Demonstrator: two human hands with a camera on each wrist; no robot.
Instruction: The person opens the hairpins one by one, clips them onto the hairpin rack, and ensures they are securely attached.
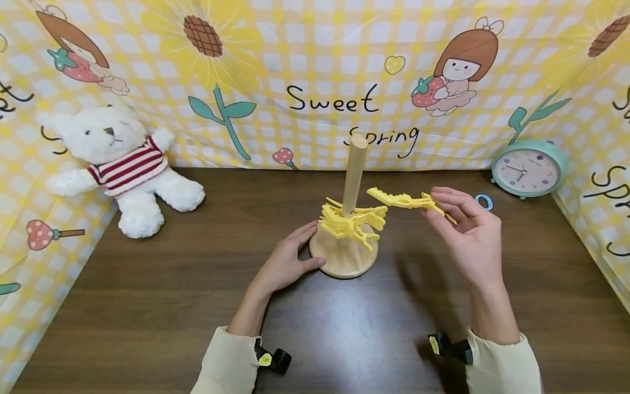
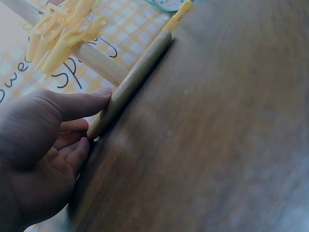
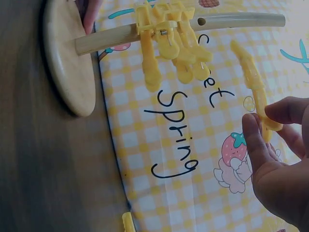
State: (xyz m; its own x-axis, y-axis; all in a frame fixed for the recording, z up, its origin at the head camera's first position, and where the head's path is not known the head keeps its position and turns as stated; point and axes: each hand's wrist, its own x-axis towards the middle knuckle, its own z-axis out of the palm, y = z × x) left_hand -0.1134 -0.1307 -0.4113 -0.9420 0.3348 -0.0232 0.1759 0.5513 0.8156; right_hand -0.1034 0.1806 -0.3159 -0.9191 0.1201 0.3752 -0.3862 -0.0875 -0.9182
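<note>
A wooden stand has a round base (image 1: 339,260) and an upright post (image 1: 355,175). Several yellow plastic pieces (image 1: 351,219), long with knobbly edges, cluster around the lower half of the post, above the base. My left hand (image 1: 285,262) pinches the left rim of the base, thumb on top and fingers at the edge. To the right of the post, my right hand (image 1: 470,230) holds another yellow plastic piece (image 3: 253,79) by one end between thumb and fingers. Its free end points at the post, level with the top of the cluster and apart from it.
A white teddy bear (image 1: 130,164) in a striped top sits at the back left. At the back right stands a mint-green alarm clock (image 1: 529,168), with a small blue ring (image 1: 484,202) beside it. A patterned cloth (image 1: 315,71) walls the table (image 1: 197,306). Another yellow piece (image 3: 128,222) lies near the cloth.
</note>
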